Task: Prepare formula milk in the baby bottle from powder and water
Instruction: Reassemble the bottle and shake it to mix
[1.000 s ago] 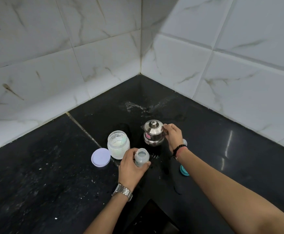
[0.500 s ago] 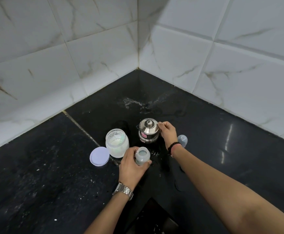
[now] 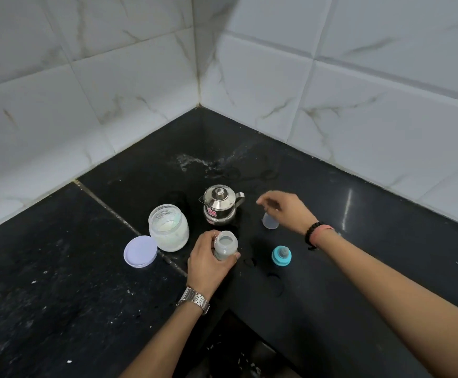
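My left hand (image 3: 208, 264) grips the open baby bottle (image 3: 225, 245), which stands upright on the black counter with whitish contents inside. Behind it stands a small steel kettle (image 3: 219, 204) with its lid on. My right hand (image 3: 287, 211) hovers to the kettle's right, fingers loosely spread over the clear bottle cap (image 3: 270, 221), holding nothing. The teal nipple ring (image 3: 281, 255) lies on the counter in front of that cap. An open glass jar of white powder (image 3: 169, 227) stands left of the bottle.
The jar's lilac lid (image 3: 140, 251) lies flat at the jar's left. White tiled walls (image 3: 358, 105) meet in a corner behind the black counter (image 3: 372, 268). A wet smear marks the counter behind the kettle. The counter's inner edge drops off near my forearms.
My right hand has let go of the kettle's handle and moved right, over the clear cap. The kettle stays on the counter. My left hand keeps holding the bottle.
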